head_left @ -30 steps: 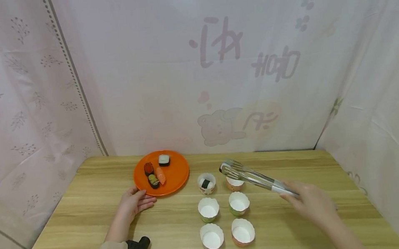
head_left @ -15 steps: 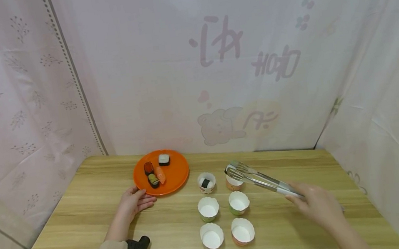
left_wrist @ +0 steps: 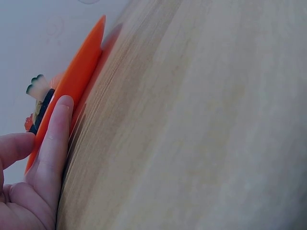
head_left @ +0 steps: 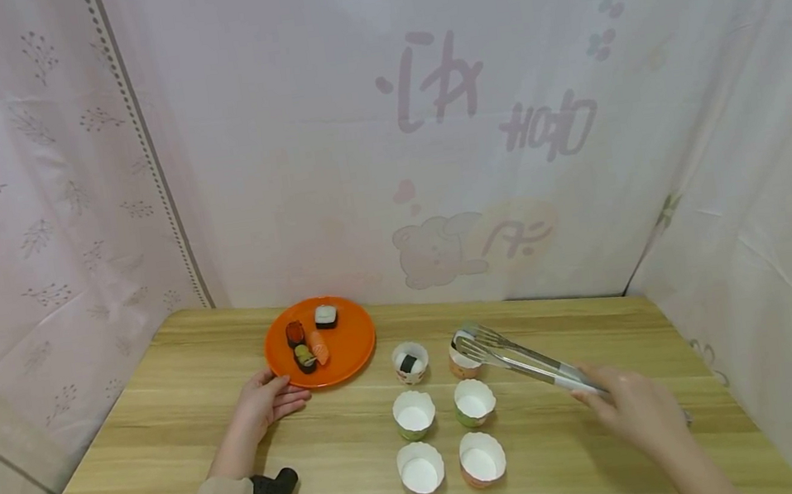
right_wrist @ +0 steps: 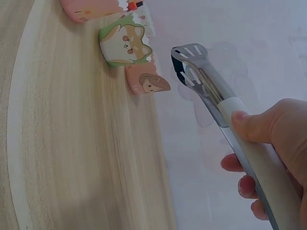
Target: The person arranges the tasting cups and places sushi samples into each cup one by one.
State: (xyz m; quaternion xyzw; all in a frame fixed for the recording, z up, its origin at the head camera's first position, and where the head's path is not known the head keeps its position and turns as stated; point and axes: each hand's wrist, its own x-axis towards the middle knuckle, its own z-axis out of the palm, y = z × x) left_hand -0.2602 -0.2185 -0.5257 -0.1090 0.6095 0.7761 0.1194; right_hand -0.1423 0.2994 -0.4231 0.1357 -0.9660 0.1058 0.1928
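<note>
My left hand (head_left: 263,406) pinches the near-left rim of an orange plate (head_left: 352,344), thumb over the edge and fingers beneath. On it lie a red-topped sushi piece (head_left: 295,333), a green-topped one (head_left: 304,360), a salmon one (head_left: 318,347) and a white block with a black base (head_left: 326,316). Metal tongs with pale handles (right_wrist: 259,153) are gripped in my right hand (head_left: 631,408). Between the tong heads sits a black-and-white sushi piece (right_wrist: 178,64), above the back-right paper cup (head_left: 465,368) in the head view. The tong heads partly hide this piece.
Two columns of paper cups stand mid-table. The back-left cup (head_left: 413,374) contains a white rice piece with a black band (head_left: 407,363). Nearer are green cups (head_left: 474,412) and a front-right cup (head_left: 483,473). A patterned curtain (head_left: 325,164) hangs behind the wooden table (head_left: 343,471).
My right hand has moved slightly right and nearer, bringing the tongs and their sushi piece from left of the back-right cup to over it. My left hand and the plate have stayed put.
</note>
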